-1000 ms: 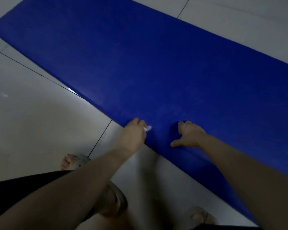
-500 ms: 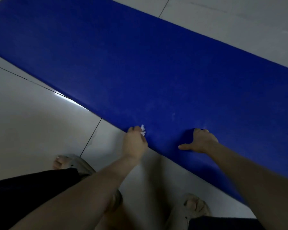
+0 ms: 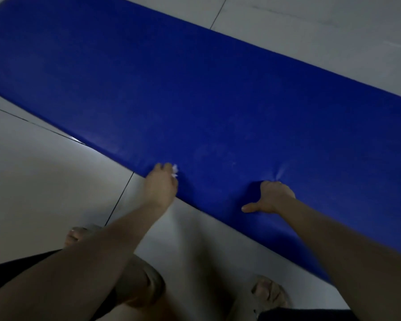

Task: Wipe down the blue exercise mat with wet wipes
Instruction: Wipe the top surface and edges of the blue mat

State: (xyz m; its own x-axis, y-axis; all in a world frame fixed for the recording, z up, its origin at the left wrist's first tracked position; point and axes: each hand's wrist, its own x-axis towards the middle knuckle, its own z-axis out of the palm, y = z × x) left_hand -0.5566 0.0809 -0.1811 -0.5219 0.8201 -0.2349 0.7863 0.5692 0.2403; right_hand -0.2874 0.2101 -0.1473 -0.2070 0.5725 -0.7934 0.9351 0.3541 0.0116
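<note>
I logged pale tiled floor (image 3: pixel 44 181) under the blue exercise mat (image 3: pixel 195 93), lying flat and diagonal | right hand (image 3: pixel 272 198) bore on the mat near its edge, fingers curled, thumb out, mat puckered there; pinching or just pressing, I couldn't tell | left hand (image 3: pixel 161 186) at the near edge clutched a crumpled wet wipe (image 3: pixel 174 170)

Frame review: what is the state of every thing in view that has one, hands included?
blue mat: spread flat on the floor, puckered at one spot by its near edge.
wet wipe: bunched, mostly hidden, at the mat's near edge.
left hand: grips the wet wipe.
right hand: fingers curled into the blue mat at the pucker, thumb out.
</note>
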